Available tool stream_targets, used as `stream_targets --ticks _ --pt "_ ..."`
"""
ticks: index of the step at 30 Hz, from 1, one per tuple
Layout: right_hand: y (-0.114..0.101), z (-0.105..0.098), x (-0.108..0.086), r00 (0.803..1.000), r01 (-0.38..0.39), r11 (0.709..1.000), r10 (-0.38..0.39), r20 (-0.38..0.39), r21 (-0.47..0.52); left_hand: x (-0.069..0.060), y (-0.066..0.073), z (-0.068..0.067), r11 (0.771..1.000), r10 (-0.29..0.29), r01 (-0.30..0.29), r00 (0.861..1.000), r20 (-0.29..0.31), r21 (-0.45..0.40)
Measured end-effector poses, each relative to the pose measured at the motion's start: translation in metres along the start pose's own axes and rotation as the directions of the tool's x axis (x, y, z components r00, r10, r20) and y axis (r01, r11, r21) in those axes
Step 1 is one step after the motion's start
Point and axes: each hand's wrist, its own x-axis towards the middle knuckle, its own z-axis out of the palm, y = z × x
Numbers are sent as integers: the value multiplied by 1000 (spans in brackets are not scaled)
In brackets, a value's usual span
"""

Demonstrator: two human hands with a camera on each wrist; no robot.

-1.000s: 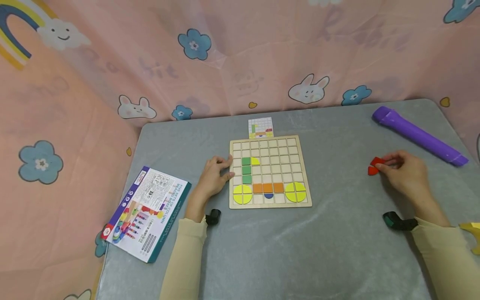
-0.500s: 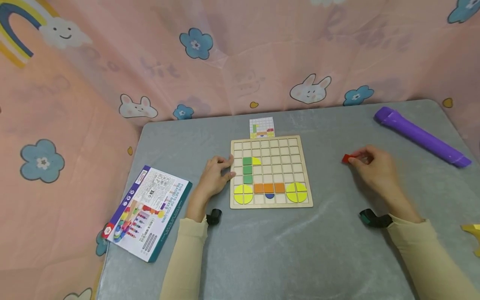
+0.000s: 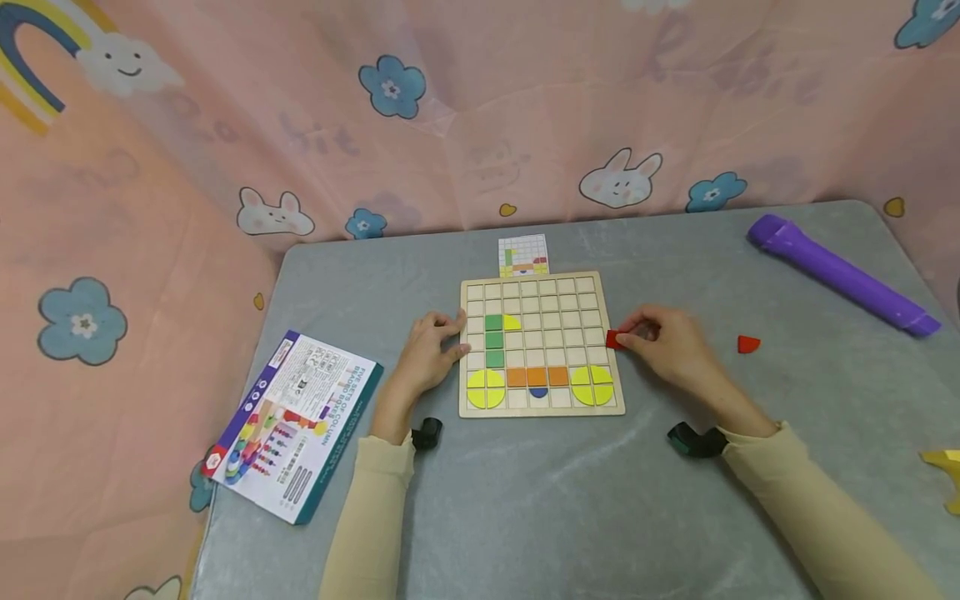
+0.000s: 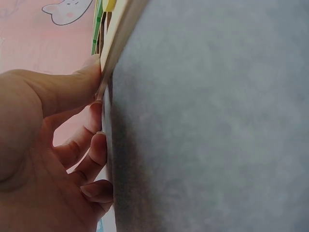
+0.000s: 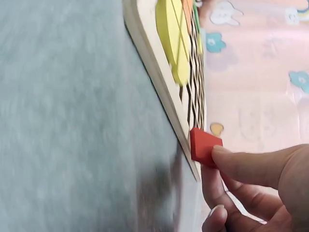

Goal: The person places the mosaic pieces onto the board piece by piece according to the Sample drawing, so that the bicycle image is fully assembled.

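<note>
My left hand [image 3: 425,357] rests at the left edge of a wooden grid board [image 3: 562,333], thumb and fingertips touching its rim. The board holds green squares [image 3: 493,340], orange squares [image 3: 536,377], a blue half-round piece [image 3: 537,392], a yellow quarter-round piece [image 3: 512,322] and two yellow circles [image 3: 592,385] made of quarter pieces. My right hand [image 3: 671,350] pinches a red square tile [image 5: 204,147] between thumb and fingers, just over the board's right rim. A red quarter-round piece [image 3: 748,344] lies on the table to the right of that hand.
Behind the board lies a printed pattern card [image 3: 523,254]. A boxed set [image 3: 294,427] is on the left of the grey table [image 3: 540,508]. A purple tube-like object [image 3: 843,275] lies at the back right, and a yellow object [image 3: 947,471] at the right edge.
My right hand has moved left to the board with the red square tile; the red quarter-round piece now lies behind on the table. The left hand stays at the board's edge.
</note>
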Motion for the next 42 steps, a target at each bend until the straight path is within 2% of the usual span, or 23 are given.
stream_targets --ticks 4,12,21,25,29,35,42 --pt "-5 5 1 999 32 999 -33 37 10 0 1 0 1000 -1 1 1000 1 -4" --pt "-10 14 2 991 24 1000 -24 130 -1 0 0 0 1000 0 0 1000 2 -2" --pt "-8 17 3 990 53 998 -55 131 18 1 0 0 1000 -6 6 1000 0 2" --pt "-3 14 1 991 58 998 -61 115 23 1 0 0 1000 -7 7 1000 0 1" --pt "10 6 -3 995 51 998 -48 84 -27 1 0 0 1000 -9 9 1000 -1 -2" --pt "37 -10 -10 1000 21 995 -22 -4 -100 0 1 0 1000 -14 14 1000 2 -7" --pt "76 -42 -18 992 59 987 -75 -105 -150 1 0 0 1000 -26 26 1000 7 -9"
